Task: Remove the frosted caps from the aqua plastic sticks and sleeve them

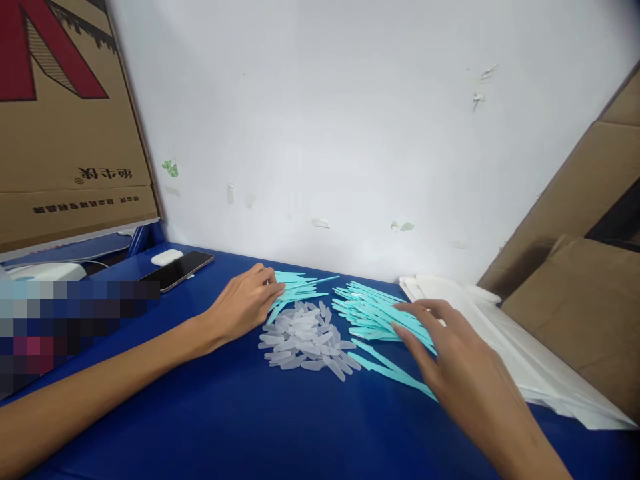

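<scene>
Slim turquoise eyebrow razors [373, 308] lie in a loose heap on the right, and two more rest apart in front of it. A smaller bunch of the same razors [300, 285] fans out on the left. Between and in front of them is a pile of frosted translucent blade caps [307, 337]. My left hand [250, 297] is at the left bunch, its fingers curled and closed on razors at their near ends; the fingertips are partly hidden. Over the right heap, my right hand [450, 347] has thumb and forefinger apart, the fingertips touching or just above the razors.
The blue tabletop [300, 427] meets a white wall [325, 133]. A phone [183, 270] and a white case [167, 257] lie back left. White sheets or bags [480, 320] are at the right, beside cardboard [580, 313]. A printed carton [75, 147] stands left.
</scene>
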Demonstrator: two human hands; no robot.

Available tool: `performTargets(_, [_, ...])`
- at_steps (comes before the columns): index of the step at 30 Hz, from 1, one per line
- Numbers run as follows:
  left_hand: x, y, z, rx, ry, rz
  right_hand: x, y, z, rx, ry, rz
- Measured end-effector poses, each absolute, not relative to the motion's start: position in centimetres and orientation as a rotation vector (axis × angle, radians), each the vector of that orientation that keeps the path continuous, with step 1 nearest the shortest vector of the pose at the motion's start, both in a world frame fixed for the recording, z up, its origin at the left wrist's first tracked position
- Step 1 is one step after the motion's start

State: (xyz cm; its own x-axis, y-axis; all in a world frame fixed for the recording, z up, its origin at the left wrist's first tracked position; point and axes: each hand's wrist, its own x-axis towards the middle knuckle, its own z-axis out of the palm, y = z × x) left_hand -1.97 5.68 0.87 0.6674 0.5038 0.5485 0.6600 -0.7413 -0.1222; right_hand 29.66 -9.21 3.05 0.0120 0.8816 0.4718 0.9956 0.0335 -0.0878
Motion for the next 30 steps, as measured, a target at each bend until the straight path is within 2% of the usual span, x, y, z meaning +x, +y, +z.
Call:
performTargets(6, [-2.4, 6.7, 0.5, -2.616, -1.081, -0.579, 32.5, -9.4, 1.1, -1.986, -2.035, 0.26])
performTargets(9, [-2.1, 6.1, 0.4, -2.625, -1.125, -0.565, 32.9, -9.5, 0.3, -2.023, -2.016, 0.458])
performTargets(18, [-2.2, 6.7, -0.3, -2.729, -1.327, -0.522, 32.7, -9.3, 0.1, -2.071, -2.022, 0.534])
performTargets(30, [-2.4, 6.9, -0.2, -2.742, -1.239, -0.575, 33.6, -8.8, -0.3, -2.116, -2.093, 0.476])
